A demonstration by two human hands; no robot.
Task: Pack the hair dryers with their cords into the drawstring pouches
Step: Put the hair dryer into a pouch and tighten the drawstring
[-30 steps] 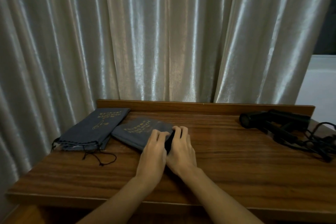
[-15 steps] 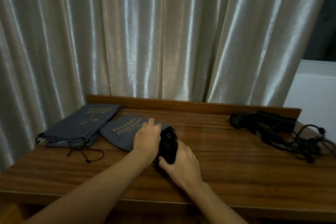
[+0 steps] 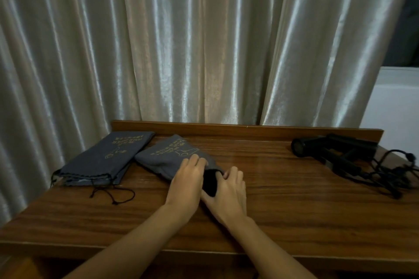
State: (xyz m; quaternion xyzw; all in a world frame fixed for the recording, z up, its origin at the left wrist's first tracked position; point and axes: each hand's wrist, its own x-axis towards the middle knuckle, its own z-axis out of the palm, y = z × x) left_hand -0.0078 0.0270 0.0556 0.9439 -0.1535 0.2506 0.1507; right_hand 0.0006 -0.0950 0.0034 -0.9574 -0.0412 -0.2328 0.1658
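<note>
Hands [image 3: 209, 182] clamped on pouch [image 3: 172, 158] mouth | spare pouch [image 3: 108, 156] left | dryers [image 3: 335, 152] right

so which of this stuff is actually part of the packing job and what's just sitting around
Part of the job:
- pouch being filled
- black dryer going into it
- left hand and right hand at its mouth
- flat pouches
- dryers with tangled cords

Just there:
- wooden table
- curtain

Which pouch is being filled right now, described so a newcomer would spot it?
On the wooden table before the curtain, two grey pouches lie at the far left. It is the right-hand pouch, nearer the middle. Unlike the flat pouch beside it, it bulges, with both hands at its mouth.
</note>
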